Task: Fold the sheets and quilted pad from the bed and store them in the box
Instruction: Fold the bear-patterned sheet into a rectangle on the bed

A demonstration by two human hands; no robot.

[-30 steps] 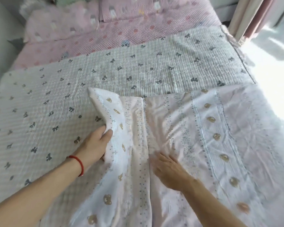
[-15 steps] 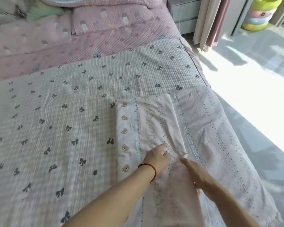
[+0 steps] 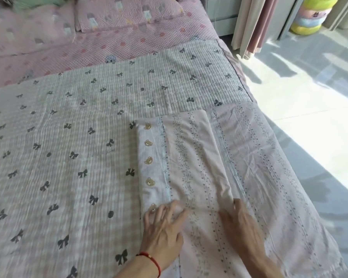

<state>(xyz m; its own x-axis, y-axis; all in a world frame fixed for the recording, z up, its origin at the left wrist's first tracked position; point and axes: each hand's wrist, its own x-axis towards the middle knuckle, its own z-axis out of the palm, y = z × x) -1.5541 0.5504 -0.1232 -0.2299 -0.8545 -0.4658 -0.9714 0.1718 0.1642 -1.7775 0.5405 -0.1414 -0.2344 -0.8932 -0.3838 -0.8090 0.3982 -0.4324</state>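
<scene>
Sheets: one pink printed sheet [image 3: 189, 157], folded lengthwise, on the bed's right side.
Quilted pad: one, bow-printed [image 3: 68, 137], spread flat beneath.
Hands: left hand [image 3: 162, 227], fingers splayed flat on the fold; right hand [image 3: 241, 221] flat, fingertips apparently at the fold's edge.
Pillows: two [image 3: 125, 11].
Room: pad bare leftward; floor [image 3: 309, 97] just right.
</scene>
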